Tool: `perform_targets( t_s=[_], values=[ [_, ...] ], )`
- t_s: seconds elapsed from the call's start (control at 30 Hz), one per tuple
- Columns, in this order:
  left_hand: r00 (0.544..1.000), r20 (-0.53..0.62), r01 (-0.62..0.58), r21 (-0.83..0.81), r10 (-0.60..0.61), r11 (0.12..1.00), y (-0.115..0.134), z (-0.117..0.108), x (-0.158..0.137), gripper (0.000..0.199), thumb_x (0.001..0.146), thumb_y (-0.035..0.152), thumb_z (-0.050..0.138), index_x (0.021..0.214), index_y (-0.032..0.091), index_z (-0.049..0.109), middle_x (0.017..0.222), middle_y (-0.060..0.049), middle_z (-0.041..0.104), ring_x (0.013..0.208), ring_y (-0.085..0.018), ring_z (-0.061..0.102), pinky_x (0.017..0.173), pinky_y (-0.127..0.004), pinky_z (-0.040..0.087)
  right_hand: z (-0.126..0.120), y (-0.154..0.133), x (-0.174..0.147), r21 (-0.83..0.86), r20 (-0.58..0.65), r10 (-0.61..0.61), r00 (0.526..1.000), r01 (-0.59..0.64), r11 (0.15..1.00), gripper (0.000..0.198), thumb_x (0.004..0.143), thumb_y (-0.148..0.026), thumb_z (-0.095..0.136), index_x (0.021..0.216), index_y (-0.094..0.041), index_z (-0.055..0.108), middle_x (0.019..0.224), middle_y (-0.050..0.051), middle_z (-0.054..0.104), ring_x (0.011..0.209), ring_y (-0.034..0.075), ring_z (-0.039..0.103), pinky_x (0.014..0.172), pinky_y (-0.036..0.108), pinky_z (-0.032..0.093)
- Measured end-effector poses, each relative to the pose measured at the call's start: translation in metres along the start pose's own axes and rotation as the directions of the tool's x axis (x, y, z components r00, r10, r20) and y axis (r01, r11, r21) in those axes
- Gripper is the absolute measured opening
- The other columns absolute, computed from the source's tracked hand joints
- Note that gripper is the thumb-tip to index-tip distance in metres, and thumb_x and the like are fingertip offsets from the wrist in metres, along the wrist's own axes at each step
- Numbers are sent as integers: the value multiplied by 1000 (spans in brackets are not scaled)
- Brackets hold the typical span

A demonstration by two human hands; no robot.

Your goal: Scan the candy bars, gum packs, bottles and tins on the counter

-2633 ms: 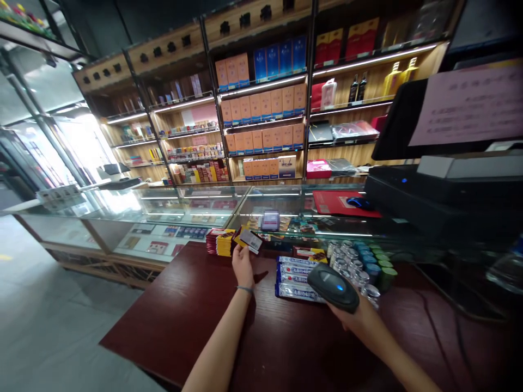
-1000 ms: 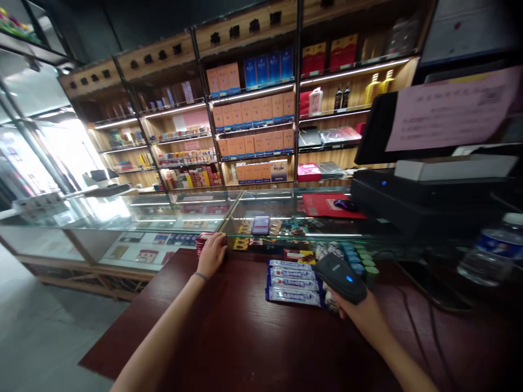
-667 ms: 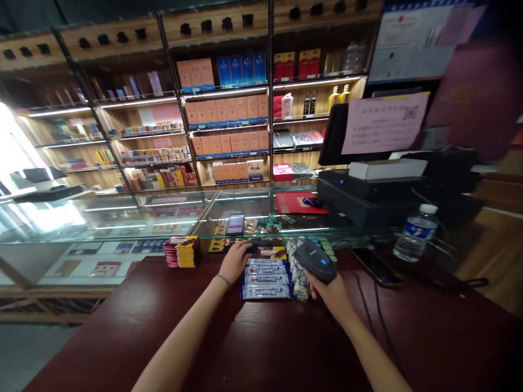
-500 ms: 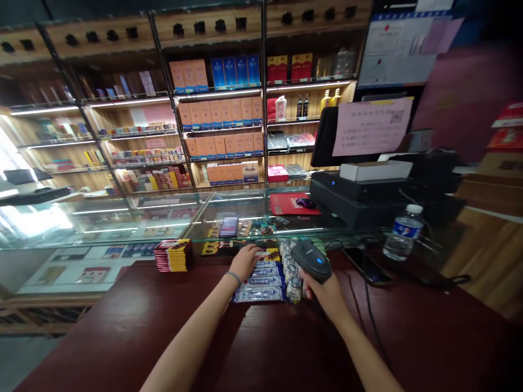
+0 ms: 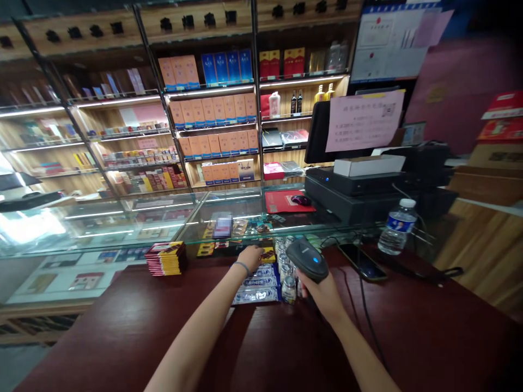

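My right hand is wrapped around the handle of a dark barcode scanner, which has a blue light on top. Beneath and left of the scanner stand rows of small clear jars with silvery lids. My left hand, with a band at the wrist, has its bent fingers at the left end of a yellow-and-red packet; the fingertips are partly hidden. Blue-and-white long sachets lie side by side just below that hand. A stack of red-and-yellow packets stands farther left.
A glass counter runs along the back of the dark red tabletop. On the right are a water bottle, a phone and loose cables. A monitor stands behind, with a mouse on a red mat.
My left hand has moved slightly right, onto the end of the yellow-and-red packet. The scanner stays in my right hand above the jars. The whole view has shifted a little.
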State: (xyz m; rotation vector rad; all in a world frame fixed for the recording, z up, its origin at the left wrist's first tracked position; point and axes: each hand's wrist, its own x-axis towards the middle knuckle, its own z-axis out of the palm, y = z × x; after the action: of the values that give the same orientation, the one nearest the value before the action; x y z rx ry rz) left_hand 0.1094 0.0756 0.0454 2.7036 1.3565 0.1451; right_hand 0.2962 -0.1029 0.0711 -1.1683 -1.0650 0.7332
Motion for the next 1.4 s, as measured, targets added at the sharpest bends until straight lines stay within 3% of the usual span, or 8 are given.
perform_targets(
  t_s=[0.43, 0.63, 0.8, 0.9, 1.0, 1.13, 1.27, 1.4],
  values=[
    [999, -40, -3, 159, 9, 987, 8, -29, -21, 26, 98, 14, 45, 116, 17, 62, 105, -17, 73, 103, -29, 70, 88, -41, 52, 0, 1, 1, -33, -7, 0, 1000, -1, 999, 45, 74, -63, 74, 70, -21, 57, 48, -2, 56, 38, 13, 49, 43, 27, 40],
    [901, -418, 6, -259, -118, 966, -21, -33, -58, 23, 98, 20, 49, 115, 24, 63, 100, -9, 74, 95, -23, 71, 84, -32, 51, 0, 3, 0, -81, 22, -23, 999, 25, 996, 42, 78, -61, 71, 72, -21, 60, 47, -3, 55, 40, 14, 50, 46, 28, 43],
    [641, -492, -222, -854, -589, 471, -46, -7, -98, 21, 90, 38, 62, 102, 20, 64, 96, -6, 73, 88, -20, 71, 81, -31, 54, 2, -4, -3, -102, 133, 33, 991, -20, 995, 37, 80, -54, 71, 69, -22, 57, 47, -2, 57, 43, 14, 53, 50, 28, 47],
    [600, -265, -350, -935, -755, 51, -57, 9, -118, 29, 83, 41, 71, 98, 18, 60, 93, -5, 72, 82, -18, 71, 76, -32, 57, 14, -6, -12, -110, 165, 39, 985, -21, 994, 32, 81, -51, 70, 76, -22, 59, 46, -4, 55, 41, 14, 51, 48, 28, 46],
    [573, -105, -460, -862, -813, -213, -63, 18, -131, 23, 83, 28, 74, 94, 18, 56, 95, -6, 73, 84, -16, 72, 83, -34, 59, 32, -4, -25, -129, 178, 61, 982, -39, 991, 34, 78, -47, 72, 96, -20, 62, 52, -5, 57, 38, 12, 46, 42, 27, 42],
    [516, -17, -536, -786, -856, -307, -66, 20, -135, 17, 85, 15, 70, 92, 18, 54, 94, -5, 73, 87, -14, 73, 92, -35, 58, 48, 3, -41, -167, 287, 96, 953, -49, 985, 43, 80, -45, 69, 116, -22, 60, 63, -3, 65, 44, 14, 52, 39, 24, 41],
    [515, 8, -536, -777, -857, -330, -66, 22, -134, 18, 86, 15, 69, 94, 19, 54, 97, -6, 74, 92, -15, 74, 98, -39, 57, 49, 8, -43, -181, 435, -60, 899, 152, 972, 48, 83, -41, 69, 125, -22, 60, 94, 6, 75, 82, 22, 71, 66, 27, 57],
    [529, -29, -547, -776, -848, -314, -66, 24, -134, 15, 89, 17, 67, 97, 20, 54, 106, -8, 74, 103, -18, 73, 103, -42, 54, 47, 10, -39, -244, 558, -116, 821, 296, 923, 29, 81, -30, 66, 108, -20, 70, 99, 8, 77, 94, 27, 72, 84, 33, 57]
  ],
)
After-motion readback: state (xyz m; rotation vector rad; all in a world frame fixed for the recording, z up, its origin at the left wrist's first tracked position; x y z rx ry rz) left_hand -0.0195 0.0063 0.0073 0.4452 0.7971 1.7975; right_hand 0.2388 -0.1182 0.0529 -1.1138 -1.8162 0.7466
